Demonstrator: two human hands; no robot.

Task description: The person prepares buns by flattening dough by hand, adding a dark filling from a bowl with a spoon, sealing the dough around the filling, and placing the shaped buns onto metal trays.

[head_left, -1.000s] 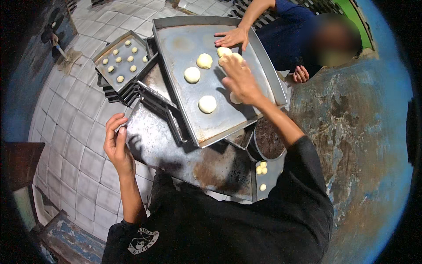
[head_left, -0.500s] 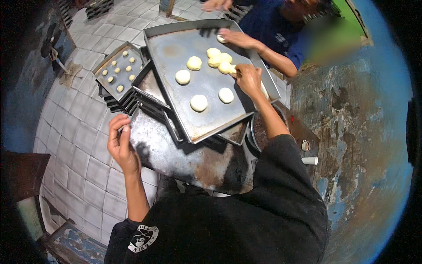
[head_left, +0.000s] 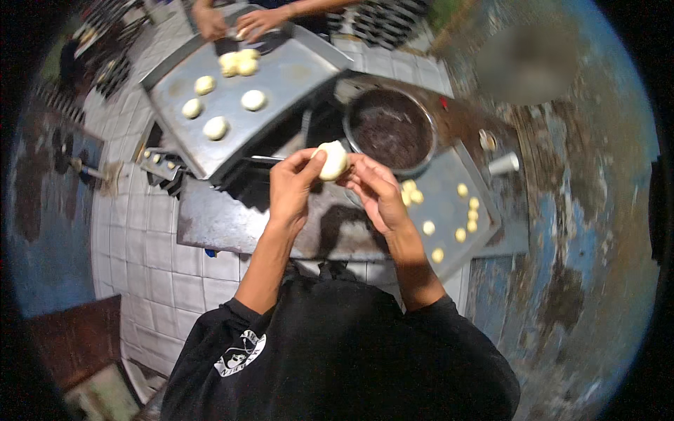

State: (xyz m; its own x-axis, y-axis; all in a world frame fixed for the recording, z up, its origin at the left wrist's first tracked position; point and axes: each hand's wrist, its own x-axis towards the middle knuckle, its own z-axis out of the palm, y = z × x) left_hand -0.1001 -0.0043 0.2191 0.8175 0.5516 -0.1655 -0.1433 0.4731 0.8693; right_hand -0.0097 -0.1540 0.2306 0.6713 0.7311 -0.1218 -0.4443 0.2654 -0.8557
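Observation:
My left hand and my right hand meet over the metal worktop, both pinching one pale dough ball between their fingertips. Just behind it stands a round metal bowl of dark filling. To the right of my right hand several small dough pieces lie on a flat tray. A large baking tray at the upper left carries several shaped dough rounds.
Another person's hands work at the far edge of the baking tray. A small white cup stands at the right. White tiled floor lies to the left, a blue patchy surface to the right.
My right hand has left the baking tray and my left hand has come up from the side; both now hold a dough ball. The view has swung toward the bowl.

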